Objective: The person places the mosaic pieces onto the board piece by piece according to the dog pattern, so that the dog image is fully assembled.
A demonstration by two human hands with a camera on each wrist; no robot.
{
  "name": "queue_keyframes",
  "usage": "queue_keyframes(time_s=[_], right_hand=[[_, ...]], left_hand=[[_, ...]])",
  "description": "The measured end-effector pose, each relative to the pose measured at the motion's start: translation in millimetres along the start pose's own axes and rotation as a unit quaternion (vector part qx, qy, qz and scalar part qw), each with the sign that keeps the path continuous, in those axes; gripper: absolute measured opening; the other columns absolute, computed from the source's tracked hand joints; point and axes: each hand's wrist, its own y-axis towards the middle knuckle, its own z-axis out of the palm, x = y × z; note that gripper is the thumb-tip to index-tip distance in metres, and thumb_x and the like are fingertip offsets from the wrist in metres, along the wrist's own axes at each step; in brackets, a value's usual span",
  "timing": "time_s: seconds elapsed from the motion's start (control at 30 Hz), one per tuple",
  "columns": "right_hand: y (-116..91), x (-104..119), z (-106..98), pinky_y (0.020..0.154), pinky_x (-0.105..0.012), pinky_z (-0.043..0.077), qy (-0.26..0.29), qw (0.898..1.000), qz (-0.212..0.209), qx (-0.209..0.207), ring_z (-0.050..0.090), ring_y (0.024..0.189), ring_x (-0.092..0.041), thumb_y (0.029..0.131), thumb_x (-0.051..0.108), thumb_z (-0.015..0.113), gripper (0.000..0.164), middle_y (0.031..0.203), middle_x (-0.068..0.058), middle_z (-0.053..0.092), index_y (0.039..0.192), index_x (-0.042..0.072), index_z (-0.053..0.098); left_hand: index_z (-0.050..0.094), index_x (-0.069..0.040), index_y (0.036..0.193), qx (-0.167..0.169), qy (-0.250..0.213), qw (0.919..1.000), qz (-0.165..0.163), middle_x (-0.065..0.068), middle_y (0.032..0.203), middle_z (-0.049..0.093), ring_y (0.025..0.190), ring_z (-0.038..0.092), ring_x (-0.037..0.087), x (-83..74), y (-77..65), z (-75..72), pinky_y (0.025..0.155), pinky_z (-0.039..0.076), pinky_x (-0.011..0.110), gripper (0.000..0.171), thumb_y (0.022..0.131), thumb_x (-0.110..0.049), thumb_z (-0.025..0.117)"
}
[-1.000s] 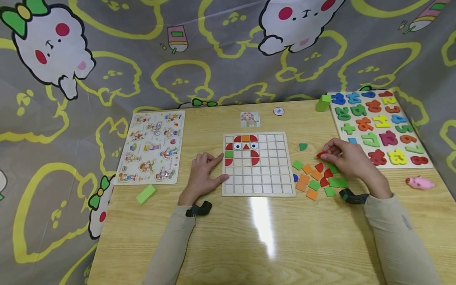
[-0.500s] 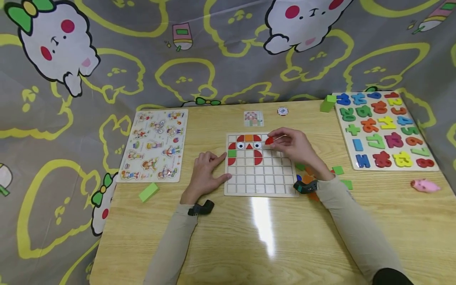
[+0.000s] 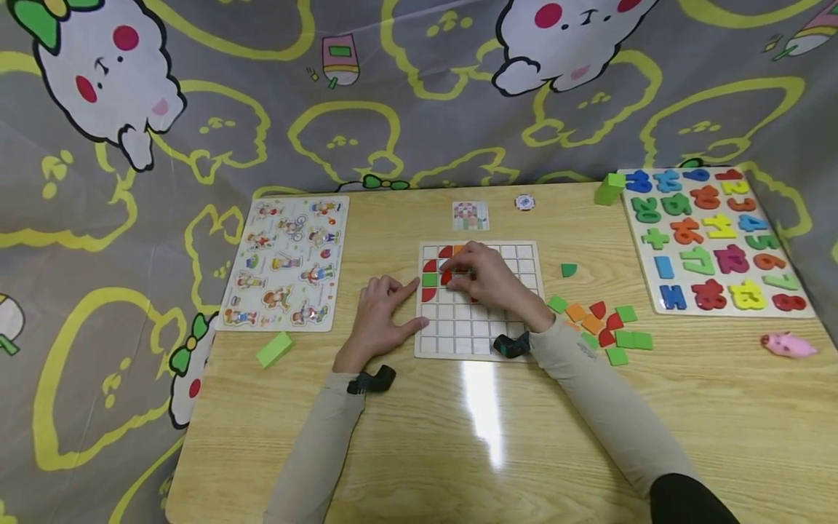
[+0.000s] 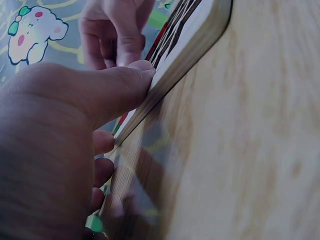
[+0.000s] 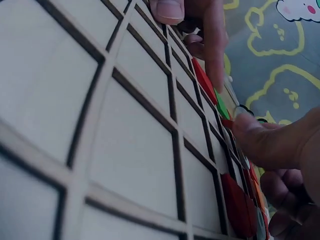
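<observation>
Shifted leftward, the right hand [image 3: 492, 278] pinches a red rounded piece [image 3: 447, 278] just right of a green square tile [image 3: 429, 279] on a pale wooden grid board [image 3: 455, 330]; the left hand [image 3: 380, 318], thumb and forefinger spread, touches its edge.

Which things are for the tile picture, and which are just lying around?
Likely for it: grid board, red piece in the right hand, loose tiles, maybe picture card.

Seemingly just lying around: pink pig, number board, picture puzzle, green blocks, round chip.

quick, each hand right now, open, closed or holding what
Left hand: open, touching the left edge of the square pale wooden grid board.
Right hand: closed, pinching a small flat red piece at the board.
</observation>
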Motion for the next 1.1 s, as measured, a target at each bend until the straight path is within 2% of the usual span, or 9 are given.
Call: queue_keyframes(time_s=[0.1,0.4,0.57,0.7,0.8,0.87,0.97,1.1], right_hand=[[0,0,0,0.070,-0.036,0.039,-0.014,1.000,0.000,0.007,0.050,0.081,-0.023,0.085,0.018,0.079,0.026,0.102,-0.008,0.060,0.110,0.012,0.075],[0,0,-2,0.071,-0.036,0.036,-0.034,0.999,0.014,-0.006,0.048,0.079,-0.021,0.085,0.021,0.079,0.021,0.096,-0.006,0.062,0.105,0.014,0.077],[-2,1,-4,0.071,-0.036,0.036,-0.030,0.999,0.023,0.002,0.049,0.079,-0.023,0.086,0.022,0.078,0.019,0.097,-0.006,0.061,0.104,0.015,0.078],[-8,-5,-14,0.070,-0.036,0.038,-0.007,1.000,0.013,-0.018,0.050,0.077,-0.023,0.086,0.021,0.078,0.020,0.096,-0.008,0.061,0.103,0.012,0.078],[-23,-15,-34,0.067,-0.034,0.039,-0.007,0.999,0.020,-0.045,0.053,0.076,-0.023,0.084,0.020,0.080,0.019,0.093,-0.009,0.063,0.101,0.011,0.078],[-39,-22,-54,0.069,-0.034,0.040,-0.021,0.997,0.043,-0.054,0.055,0.078,-0.023,0.083,0.019,0.081,0.019,0.092,-0.008,0.065,0.101,0.011,0.078],[-71,-33,-84,0.071,-0.035,0.041,-0.058,0.993,0.095,-0.049,0.057,0.081,-0.022,0.084,0.020,0.081,0.022,0.092,-0.006,0.066,0.104,0.011,0.077],[-117,-48,-117,0.077,-0.040,0.044,-0.100,0.983,0.150,-0.020,0.061,0.088,-0.023,0.085,0.020,0.080,0.025,0.099,-0.007,0.069,0.108,0.010,0.075]], left_hand=[[0.049,-0.026,0.147,0.000,0.002,1.0000,0.003,0.000,0.110,0.045,0.095,0.035,0.020,-1.3,1.6,-0.5,0.082,0.027,0.037,0.074,0.084,-0.060,0.067],[0.049,-0.025,0.147,-0.002,0.006,0.9999,0.011,0.002,0.110,0.045,0.096,0.036,0.021,-2.7,4.3,-3.8,0.083,0.027,0.037,0.074,0.084,-0.058,0.068],[0.048,-0.026,0.147,-0.001,0.006,0.9999,0.011,0.001,0.110,0.045,0.096,0.036,0.020,-2.0,4.9,-2.5,0.082,0.028,0.037,0.073,0.085,-0.059,0.067],[0.049,-0.026,0.147,-0.004,0.001,1.0000,0.007,0.001,0.110,0.046,0.095,0.036,0.020,-3.1,4.8,-0.9,0.082,0.027,0.037,0.073,0.084,-0.060,0.067],[0.050,-0.026,0.147,-0.004,-0.003,1.0000,0.003,0.001,0.110,0.046,0.096,0.036,0.021,-4.4,4.5,0.8,0.082,0.027,0.037,0.074,0.084,-0.060,0.067],[0.050,-0.026,0.147,-0.003,-0.004,1.0000,0.001,0.001,0.110,0.045,0.096,0.036,0.021,-4.5,4.1,2.1,0.082,0.027,0.037,0.074,0.083,-0.060,0.067],[0.049,-0.026,0.147,-0.001,-0.002,1.0000,-0.001,0.002,0.110,0.045,0.096,0.036,0.021,-4.4,2.5,2.1,0.083,0.028,0.037,0.075,0.083,-0.060,0.068],[0.049,-0.026,0.147,0.001,0.000,1.0000,-0.005,0.002,0.110,0.045,0.096,0.036,0.021,-3.1,-0.7,0.7,0.084,0.028,0.038,0.074,0.083,-0.058,0.068]])
